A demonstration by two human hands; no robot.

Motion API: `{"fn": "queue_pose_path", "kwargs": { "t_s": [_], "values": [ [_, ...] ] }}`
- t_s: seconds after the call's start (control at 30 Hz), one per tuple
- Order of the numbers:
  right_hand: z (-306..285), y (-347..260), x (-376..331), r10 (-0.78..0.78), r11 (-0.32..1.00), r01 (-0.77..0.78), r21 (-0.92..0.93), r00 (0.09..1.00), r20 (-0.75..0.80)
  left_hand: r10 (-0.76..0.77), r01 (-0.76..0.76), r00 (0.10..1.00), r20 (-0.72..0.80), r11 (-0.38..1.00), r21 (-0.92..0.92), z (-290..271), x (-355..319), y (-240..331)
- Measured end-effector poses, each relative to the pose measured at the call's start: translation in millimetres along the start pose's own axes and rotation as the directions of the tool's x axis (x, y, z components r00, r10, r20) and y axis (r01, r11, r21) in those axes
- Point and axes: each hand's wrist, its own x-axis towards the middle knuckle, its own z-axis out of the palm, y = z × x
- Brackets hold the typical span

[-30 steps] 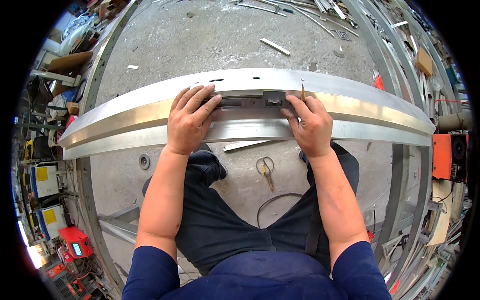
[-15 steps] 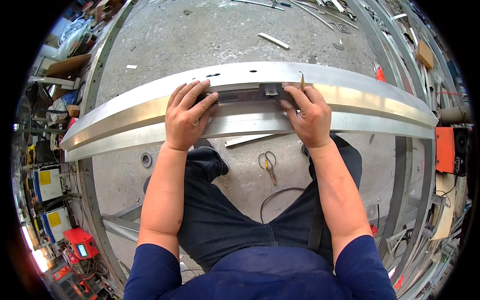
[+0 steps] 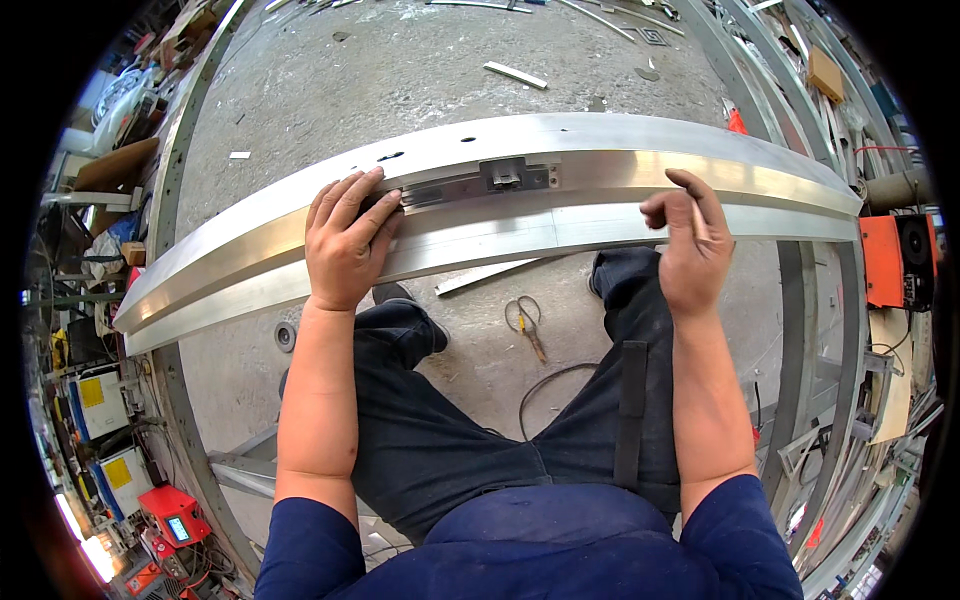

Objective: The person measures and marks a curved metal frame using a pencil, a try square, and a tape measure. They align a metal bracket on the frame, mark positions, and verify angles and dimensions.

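A long silver metal profile [image 3: 600, 215] with a stepped channel lies across in front of me. In its channel sits a dark metal lock strip [image 3: 455, 188] with a raised square bracket [image 3: 503, 174]. My left hand [image 3: 345, 240] holds the strip's left end against the profile, and its fingertips hide that end. Above the profile's right half, my right hand [image 3: 692, 245] is off the strip, with fingers curled around a thin pencil [image 3: 700, 222]. Dark holes [image 3: 468, 139] show along the profile's far face.
Steel frame rails [image 3: 185, 130] run along both sides. Yellow-handled scissors [image 3: 525, 322] and a round disc [image 3: 286, 336] lie on the floor between the rails. A red machine [image 3: 174, 515] stands at lower left, an orange-and-black one [image 3: 897, 262] at right.
My right hand has let go of the strip's right end and moved right, baring that end. The pencil, upright before, is now mostly hidden in its fingers. My left hand stays on the strip.
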Motion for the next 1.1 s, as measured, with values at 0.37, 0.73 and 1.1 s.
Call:
{"fn": "queue_pose_path", "kwargs": {
  "t_s": [0.37, 0.73, 1.1],
  "values": [
    [-31, 7, -17, 0.165, 0.983, -0.156, 0.092, 0.982, -0.096, 0.003, -0.003, 1.0, -0.006, 1.0, 0.013, -1, 2, 3],
    [-68, 18, -61, 0.276, 0.961, -0.276, 0.008, 0.955, -0.109, -0.011, 0.011, 1.0, -0.015, 1.0, 0.016, -2, 2, 5],
    [-67, 29, -57, 0.266, 0.958, -0.269, -0.1, 0.963, -0.047, -0.023, 0.024, 1.0, -0.015, 1.0, 0.017, -2, 1, 6]
  ]
}}
